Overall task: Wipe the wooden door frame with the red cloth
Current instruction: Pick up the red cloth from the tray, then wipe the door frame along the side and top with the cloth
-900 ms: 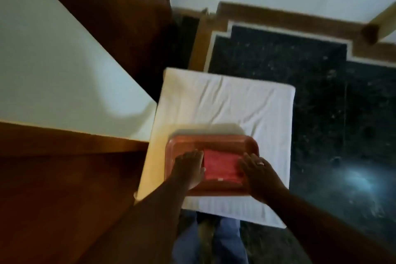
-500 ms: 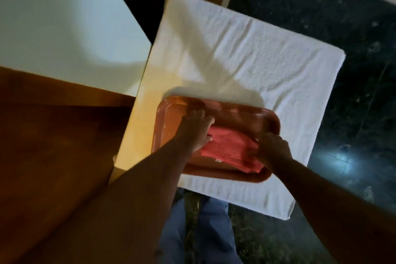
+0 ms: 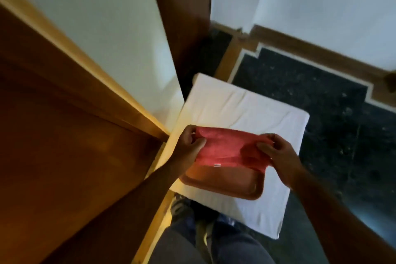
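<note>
The red cloth [image 3: 225,148] is stretched out between both hands, lifted above an orange-brown tray [image 3: 220,184]. My left hand [image 3: 190,146] pinches its left edge and my right hand [image 3: 276,152] pinches its right edge. A small white tag shows at the cloth's lower edge. The wooden door frame [image 3: 100,92] runs diagonally on the left, its lighter edge strip ending just left of my left hand. The wide dark wooden face [image 3: 60,167] fills the lower left.
The tray rests on a white towel-covered stool or cushion [image 3: 242,109]. Dark speckled floor [image 3: 321,100] with a wooden border lies to the right. A white wall panel [image 3: 102,28] stands behind the frame. My legs in jeans [image 3: 205,246] are below.
Both hands have taken hold of the red cloth and raised it off the tray, spreading it out. The camera view has tilted up and back from the tray.
</note>
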Demonstrator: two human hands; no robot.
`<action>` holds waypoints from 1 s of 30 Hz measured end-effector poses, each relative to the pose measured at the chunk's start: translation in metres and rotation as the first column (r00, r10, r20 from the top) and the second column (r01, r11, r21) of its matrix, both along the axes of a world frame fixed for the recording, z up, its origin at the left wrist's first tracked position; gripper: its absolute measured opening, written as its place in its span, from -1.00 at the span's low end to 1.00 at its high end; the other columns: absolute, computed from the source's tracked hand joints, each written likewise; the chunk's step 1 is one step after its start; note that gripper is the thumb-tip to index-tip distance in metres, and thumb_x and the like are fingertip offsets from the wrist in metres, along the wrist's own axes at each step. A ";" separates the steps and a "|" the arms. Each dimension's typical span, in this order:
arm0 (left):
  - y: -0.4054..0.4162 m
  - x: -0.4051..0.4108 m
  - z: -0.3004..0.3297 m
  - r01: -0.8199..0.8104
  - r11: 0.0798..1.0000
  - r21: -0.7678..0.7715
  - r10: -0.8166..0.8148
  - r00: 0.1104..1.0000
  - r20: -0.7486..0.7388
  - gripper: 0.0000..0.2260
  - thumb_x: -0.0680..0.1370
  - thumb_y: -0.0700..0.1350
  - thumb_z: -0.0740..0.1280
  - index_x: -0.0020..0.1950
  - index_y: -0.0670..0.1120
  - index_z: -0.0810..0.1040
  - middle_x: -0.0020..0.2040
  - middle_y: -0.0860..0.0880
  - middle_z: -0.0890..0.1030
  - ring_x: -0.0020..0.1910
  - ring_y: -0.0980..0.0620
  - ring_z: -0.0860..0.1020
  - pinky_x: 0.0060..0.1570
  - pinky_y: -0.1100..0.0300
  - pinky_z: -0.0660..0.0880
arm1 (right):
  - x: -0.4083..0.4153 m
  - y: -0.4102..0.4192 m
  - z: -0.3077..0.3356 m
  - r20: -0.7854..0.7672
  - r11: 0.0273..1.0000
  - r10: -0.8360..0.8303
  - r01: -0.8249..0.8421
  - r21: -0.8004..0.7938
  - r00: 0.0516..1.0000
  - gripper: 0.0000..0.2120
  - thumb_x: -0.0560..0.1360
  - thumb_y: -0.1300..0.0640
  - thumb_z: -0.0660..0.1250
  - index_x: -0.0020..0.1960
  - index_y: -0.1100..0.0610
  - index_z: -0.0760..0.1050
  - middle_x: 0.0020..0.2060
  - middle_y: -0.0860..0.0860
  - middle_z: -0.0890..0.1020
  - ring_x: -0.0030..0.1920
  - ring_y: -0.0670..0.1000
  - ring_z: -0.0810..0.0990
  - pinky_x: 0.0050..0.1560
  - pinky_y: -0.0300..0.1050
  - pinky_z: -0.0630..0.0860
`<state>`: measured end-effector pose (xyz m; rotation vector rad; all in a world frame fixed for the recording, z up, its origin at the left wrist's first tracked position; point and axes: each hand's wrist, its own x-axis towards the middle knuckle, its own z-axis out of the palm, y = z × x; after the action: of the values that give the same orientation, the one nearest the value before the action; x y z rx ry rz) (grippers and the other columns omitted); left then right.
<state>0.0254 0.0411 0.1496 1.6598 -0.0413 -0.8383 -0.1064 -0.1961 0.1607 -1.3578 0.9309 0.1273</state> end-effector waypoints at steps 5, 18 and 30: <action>0.022 0.008 0.087 -0.087 0.995 -0.042 0.091 0.990 0.105 -0.54 0.36 0.12 0.50 0.22 0.11 0.51 0.14 -0.01 0.64 0.09 0.01 0.65 0.05 0.02 0.65 | 0.049 0.019 0.072 0.086 0.958 0.263 -0.271 0.095 0.961 -0.65 0.35 0.11 0.54 0.12 0.13 0.65 0.02 0.17 0.72 0.01 0.21 0.72 0.02 0.13 0.64; 0.197 0.001 0.329 -0.487 0.844 -0.226 0.523 0.653 0.547 -0.81 0.52 -0.21 0.43 0.12 -0.09 0.61 0.01 -0.01 0.71 -0.03 0.08 0.68 -0.05 0.17 0.60 | 0.139 0.165 0.298 0.599 0.838 0.346 0.050 -0.543 0.722 -0.91 0.49 0.04 0.40 -0.17 -0.14 0.58 -0.36 -0.29 0.62 -0.29 -0.31 0.62 -0.35 -0.52 0.45; 0.239 0.026 0.415 -0.261 0.953 0.157 0.007 0.535 0.845 -0.85 0.55 -0.21 0.38 0.10 -0.07 0.62 0.01 -0.04 0.70 -0.03 0.02 0.66 -0.01 0.02 0.58 | 0.119 0.300 0.319 0.387 0.940 0.338 -0.287 -0.184 0.858 -0.69 0.61 -0.12 0.19 0.06 0.10 0.53 -0.12 0.12 0.68 -0.15 0.10 0.69 -0.15 -0.01 0.64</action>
<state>0.0518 0.2805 0.5642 2.1652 -0.4881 0.1777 0.0122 0.1036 0.4794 -1.5653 0.3583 0.0270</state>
